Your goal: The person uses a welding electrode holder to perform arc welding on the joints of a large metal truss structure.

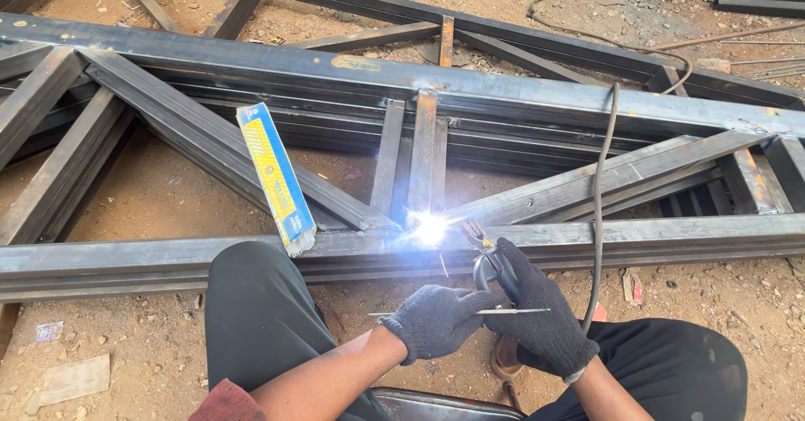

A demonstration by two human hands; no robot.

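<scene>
My right hand [541, 312], in a dark knit glove, grips a black electrode holder [490, 263] whose tip meets a bright white arc [428, 229] on the joint of a steel truss frame [587, 238]. A black cable [599, 203] runs from the holder up over the frame. My left hand [436, 320], also gloved, steadies the right one and pinches a thin spare welding rod [470, 312] lying across my fingers. Both knees in black trousers flank my hands.
A long blue and yellow electrode box [275, 174] leans across the frame's lower rail, left of the arc. More steel members lie beyond. Sandy ground with scraps surrounds the frame; a cardboard piece [71, 381] lies lower left.
</scene>
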